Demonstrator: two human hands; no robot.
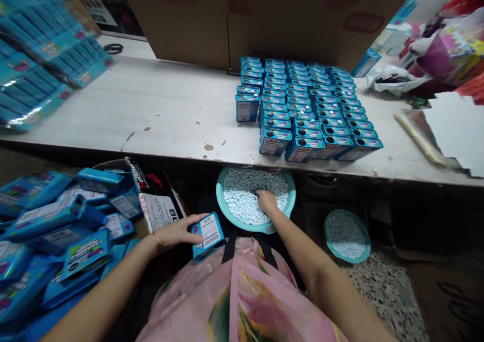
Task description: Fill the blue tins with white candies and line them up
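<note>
My left hand (185, 229) is closed around a blue printed box (207, 231) held just above my lap, thumb on its labelled face. At the basin in front of me, my right hand (266, 200) dips into small white pellets (242, 207), its fingers curled and partly hidden; what they grip cannot be made out. The light-green basin (220, 201) is full of these pellets and sits below the table edge. To my left, a carton (161, 211) holds a heap of similar blue boxes (86, 253).
On the white table (170, 110) stand rows of upright blue boxes (302, 115) with dark round openings on top. Behind them rises a large cardboard box (264, 24). Wrapped blue packs (45, 44) are stacked left, near black-handled scissors (114, 48). A smaller basin (367, 251) stands low right.
</note>
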